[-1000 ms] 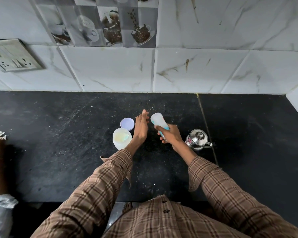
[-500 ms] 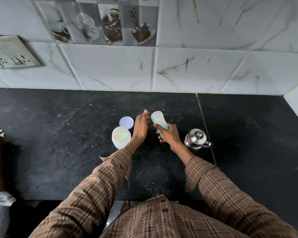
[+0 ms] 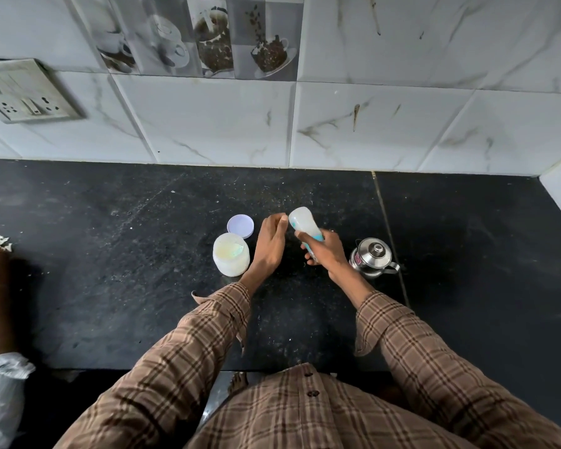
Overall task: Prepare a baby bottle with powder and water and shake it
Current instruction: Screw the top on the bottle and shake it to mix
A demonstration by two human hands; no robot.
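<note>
The baby bottle point(image 3: 305, 227) was held tilted above the dark surface point(image 3: 127, 254), its pale rounded end pointing up and away toward the tiled wall point(image 3: 208, 124) and its teal-marked lower part buried in the right hand point(image 3: 323, 252). That grip was clenched round the bottle, fingers wrapped over its lower half. The left hand point(image 3: 269, 246) stood just beside the bottle, on its left, with the fingers curled inward at the tips close to the bottle's upper end; whether they touched it could not be told, and they held nothing that could be seen.

Just left of the left hand an open white jar point(image 3: 231, 257) stood upright on the surface, pale powder showing inside. Its round lid point(image 3: 240, 226) lay flat just behind it, toward the wall. Near the right hand, on its right, stood a small steel kettle point(image 3: 371, 258) with its lid on. Both arms wore brown checked sleeves point(image 3: 208, 325). A switch plate point(image 3: 26, 92) was mounted on the wall at far left.
</note>
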